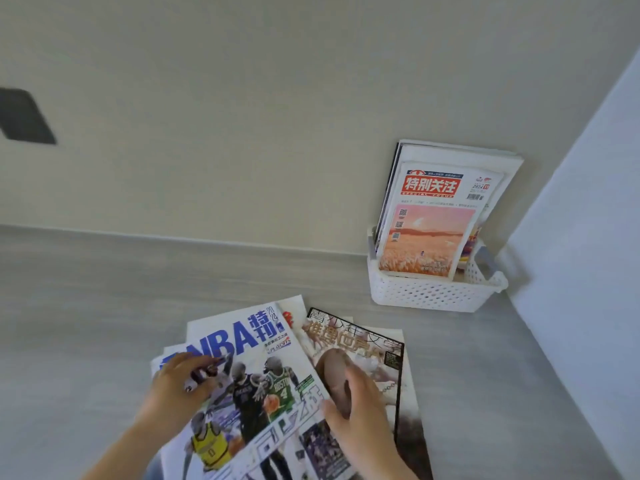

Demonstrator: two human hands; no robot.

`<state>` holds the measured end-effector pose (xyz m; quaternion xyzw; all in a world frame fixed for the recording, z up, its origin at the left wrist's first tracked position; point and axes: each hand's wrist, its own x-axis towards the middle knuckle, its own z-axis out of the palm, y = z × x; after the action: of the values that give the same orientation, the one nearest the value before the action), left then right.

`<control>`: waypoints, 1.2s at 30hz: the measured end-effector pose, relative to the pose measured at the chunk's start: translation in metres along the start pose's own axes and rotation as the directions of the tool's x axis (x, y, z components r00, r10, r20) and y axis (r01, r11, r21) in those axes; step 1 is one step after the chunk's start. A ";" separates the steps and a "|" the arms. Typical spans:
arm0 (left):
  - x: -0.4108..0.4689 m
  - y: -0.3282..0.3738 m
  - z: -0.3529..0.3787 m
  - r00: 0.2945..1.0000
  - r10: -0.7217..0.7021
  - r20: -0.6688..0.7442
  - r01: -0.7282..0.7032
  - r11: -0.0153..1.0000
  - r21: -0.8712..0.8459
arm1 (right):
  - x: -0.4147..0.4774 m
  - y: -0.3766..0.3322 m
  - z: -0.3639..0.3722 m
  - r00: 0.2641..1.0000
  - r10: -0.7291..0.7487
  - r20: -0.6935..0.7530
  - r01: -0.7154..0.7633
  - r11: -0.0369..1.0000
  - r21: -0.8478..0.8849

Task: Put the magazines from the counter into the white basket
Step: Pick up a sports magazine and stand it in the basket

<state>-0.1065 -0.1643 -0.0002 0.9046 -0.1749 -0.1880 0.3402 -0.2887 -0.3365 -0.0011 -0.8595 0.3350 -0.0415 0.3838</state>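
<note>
Several magazines lie fanned out on the grey counter (104, 299). On top is an NBA magazine (263, 382) with basketball players on its cover. My left hand (180, 386) rests on its left part, fingers bent against the cover. To its right lies a brown-toned magazine (388, 355) with a black border. My right hand (360, 407) lies on that one near the NBA magazine's right edge. A white perforated basket (426, 292) stands at the back right, with several magazines upright in it; the front one (429, 226) has a red title and an orange field picture.
The counter meets a cream wall (277, 116) at the back and a pale side wall (581, 237) at the right, so the basket sits in the corner. A dark square plate (24, 116) is on the wall at the far left.
</note>
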 end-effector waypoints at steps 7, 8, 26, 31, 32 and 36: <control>-0.014 -0.028 -0.006 0.982 -0.187 0.002 0.187 0.981 -0.041 | -0.026 -0.002 0.038 0.999 0.031 0.022 -0.023 0.955 -0.295; -0.015 -0.023 -0.010 0.980 -0.197 0.019 0.197 0.962 -0.192 | -0.027 -0.001 0.039 1.000 0.020 0.012 -0.016 0.955 -0.297; -0.004 0.015 -0.055 0.985 -0.108 0.135 0.167 0.803 -0.571 | -0.029 -0.011 0.030 0.992 0.097 -0.086 -0.097 0.995 0.013; -0.014 0.045 -0.064 0.987 0.149 0.065 -0.092 0.839 -0.536 | -0.020 -0.019 0.011 0.946 0.322 -0.014 -0.293 0.877 0.381; -0.017 0.051 -0.064 0.980 0.195 0.052 -0.137 0.833 -0.536 | -0.019 -0.018 0.006 0.936 0.352 0.014 -0.321 0.834 0.449; -0.023 0.076 -0.063 0.949 0.314 0.023 -0.251 0.799 -0.546 | -0.021 -0.014 -0.011 0.937 0.344 0.067 -0.327 0.790 0.519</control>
<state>-0.1118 -0.1729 0.1007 0.7247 -0.2672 -0.2268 0.5933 -0.3009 -0.3244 0.0203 -0.6489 0.4640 -0.0754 0.5983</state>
